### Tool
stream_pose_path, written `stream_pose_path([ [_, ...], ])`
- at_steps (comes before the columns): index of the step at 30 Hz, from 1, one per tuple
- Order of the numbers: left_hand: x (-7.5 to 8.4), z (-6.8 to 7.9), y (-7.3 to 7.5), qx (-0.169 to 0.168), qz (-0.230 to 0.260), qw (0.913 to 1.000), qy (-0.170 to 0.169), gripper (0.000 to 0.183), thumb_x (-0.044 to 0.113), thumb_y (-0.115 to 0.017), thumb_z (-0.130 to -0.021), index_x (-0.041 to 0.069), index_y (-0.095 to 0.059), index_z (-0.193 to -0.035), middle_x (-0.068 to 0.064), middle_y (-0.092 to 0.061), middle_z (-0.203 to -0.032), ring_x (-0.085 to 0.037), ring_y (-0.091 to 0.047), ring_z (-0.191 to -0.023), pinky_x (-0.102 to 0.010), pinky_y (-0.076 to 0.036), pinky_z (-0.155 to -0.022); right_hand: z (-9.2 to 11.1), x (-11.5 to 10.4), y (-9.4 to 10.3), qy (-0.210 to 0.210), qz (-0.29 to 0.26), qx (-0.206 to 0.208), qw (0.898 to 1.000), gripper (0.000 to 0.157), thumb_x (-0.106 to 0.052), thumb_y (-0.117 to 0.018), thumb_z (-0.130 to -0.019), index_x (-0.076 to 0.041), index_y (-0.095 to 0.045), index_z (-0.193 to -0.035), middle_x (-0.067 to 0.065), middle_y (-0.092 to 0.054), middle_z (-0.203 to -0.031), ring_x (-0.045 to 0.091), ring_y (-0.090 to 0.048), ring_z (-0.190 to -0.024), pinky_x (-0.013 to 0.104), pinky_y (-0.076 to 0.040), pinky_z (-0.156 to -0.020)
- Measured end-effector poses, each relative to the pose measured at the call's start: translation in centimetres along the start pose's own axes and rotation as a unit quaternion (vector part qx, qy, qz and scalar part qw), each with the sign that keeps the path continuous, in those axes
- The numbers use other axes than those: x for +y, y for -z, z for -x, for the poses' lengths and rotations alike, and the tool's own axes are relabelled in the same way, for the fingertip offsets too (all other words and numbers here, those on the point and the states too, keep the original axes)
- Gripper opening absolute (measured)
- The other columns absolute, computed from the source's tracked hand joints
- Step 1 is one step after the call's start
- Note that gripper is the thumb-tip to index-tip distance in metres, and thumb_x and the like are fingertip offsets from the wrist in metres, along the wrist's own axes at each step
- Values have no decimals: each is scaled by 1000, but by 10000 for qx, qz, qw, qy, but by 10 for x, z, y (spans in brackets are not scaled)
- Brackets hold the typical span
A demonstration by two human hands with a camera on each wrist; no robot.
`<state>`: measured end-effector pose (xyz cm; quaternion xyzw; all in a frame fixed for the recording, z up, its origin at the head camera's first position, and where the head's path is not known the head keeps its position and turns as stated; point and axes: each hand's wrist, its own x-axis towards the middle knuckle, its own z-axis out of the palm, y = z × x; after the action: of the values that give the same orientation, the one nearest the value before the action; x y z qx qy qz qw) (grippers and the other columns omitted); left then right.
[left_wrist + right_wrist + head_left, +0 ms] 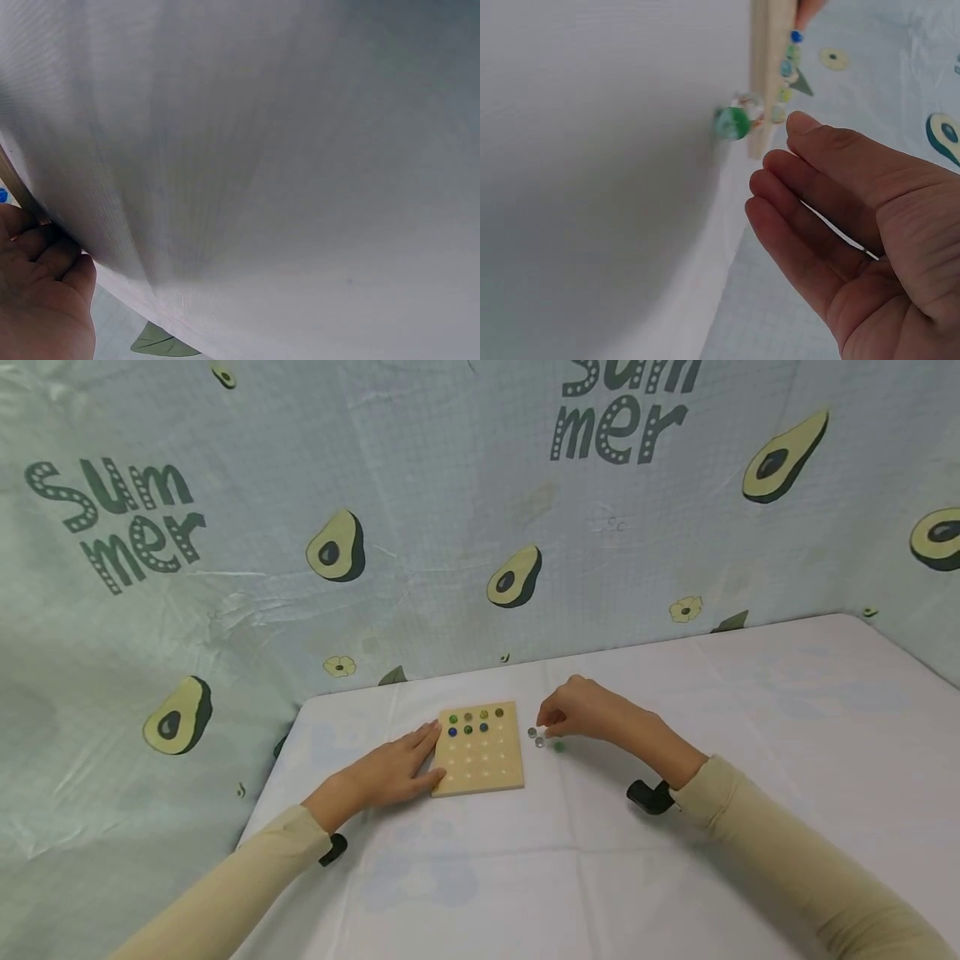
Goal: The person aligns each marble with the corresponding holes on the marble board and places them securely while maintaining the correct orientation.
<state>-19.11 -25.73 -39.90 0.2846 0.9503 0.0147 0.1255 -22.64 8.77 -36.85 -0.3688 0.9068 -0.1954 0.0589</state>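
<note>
A square wooden board (477, 768) with rows of small hollows lies on the table. Several glass marbles (468, 729), green, yellowish and blue, sit in its two far rows. My left hand (397, 768) rests along the board's left edge, fingers extended; the left wrist view catches only part of that hand (45, 292). Right of the board lie two clear marbles (539, 742) and a green marble (558, 747). Just over them is my right hand (581, 710). In the right wrist view its fingers are loosely bent, with nothing visible between thumb and fingers, and the green marble (733, 124) is apart from them.
A white cloth (495, 868) covers the table. Behind it hangs a pale sheet (420, 610) printed with avocados and lettering. Dark wrist mounts (651, 797) hang below both sleeves.
</note>
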Motion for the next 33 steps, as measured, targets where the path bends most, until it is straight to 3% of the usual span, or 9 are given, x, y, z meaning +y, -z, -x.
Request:
stream_pose_path([
  [6,0,1,0,58,21,10000,-22,84,57,-39,-106,1,-12,-162,-16,-15,-169,-33,-21,-154,-49,-29,-120,9,6,-6,-77,288,-353,9989,18,-13,-81,-87,-6,-81,-103,-3,-77,-91,4,-65,-78,22,-55,-73],
  [16,0,1,-2,74,21,10000,2,84,57,-39,-106,1,-13,-162,-16,-15,-169,-33,-20,-154,-49,-28,-121,12,2,-12,39,691,-510,9963,11,-11,-81,-87,-7,-82,-96,-2,-77,-90,3,-64,-77,22,-56,-73],
  [24,-1,0,-2,50,36,10000,29,85,59,-38,-105,2,-12,-163,-15,-14,-169,-31,-19,-155,-48,-27,-121,13,-1,-12,406,1035,-337,9932,8,-11,-81,-87,-6,-82,-94,-1,-76,-85,2,-62,-71,20,-55,-68],
  [33,-1,1,-2,83,-18,10000,-24,84,58,-37,-106,0,-13,-162,-16,-15,-169,-32,-20,-154,-48,-28,-121,19,1,-12,207,848,-102,9961,17,-12,-81,-87,-4,-82,-101,4,-78,-94,4,-66,-77,21,-56,-71],
])
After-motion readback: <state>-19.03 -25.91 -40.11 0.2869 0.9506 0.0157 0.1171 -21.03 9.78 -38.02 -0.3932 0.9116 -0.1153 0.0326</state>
